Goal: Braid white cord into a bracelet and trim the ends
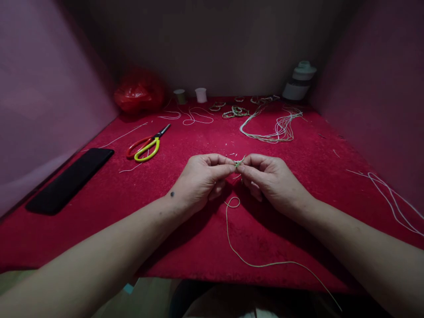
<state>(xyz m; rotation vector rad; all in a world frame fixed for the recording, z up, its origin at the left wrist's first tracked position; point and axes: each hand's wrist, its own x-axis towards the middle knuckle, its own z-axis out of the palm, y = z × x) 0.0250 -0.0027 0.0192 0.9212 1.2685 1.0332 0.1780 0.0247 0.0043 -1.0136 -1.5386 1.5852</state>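
Observation:
Between my two hands is a small knotted piece of green and white cord (pixel 237 164), pinched from both sides. My left hand (pixel 207 179) grips its left end with thumb and forefinger. On the other side, my right hand (pixel 270 176) pinches the right end, and a short bit of cord sticks up by its forefinger. Most of the knotted piece is hidden by the fingertips. Below the hands a thin tan cord (pixel 228 229) loops on the red cloth and runs over the table's front edge at the right.
Scissors (pixel 149 148) with red and yellow handles lie left, beyond a black flat case (pixel 71 179). A red plastic bag (pixel 139 92), two thread spools (pixel 200 95), braided cord loops (pixel 236 111), a cord bundle (pixel 278 132) and a bottle (pixel 300 81) sit at the back. Walls flank the table.

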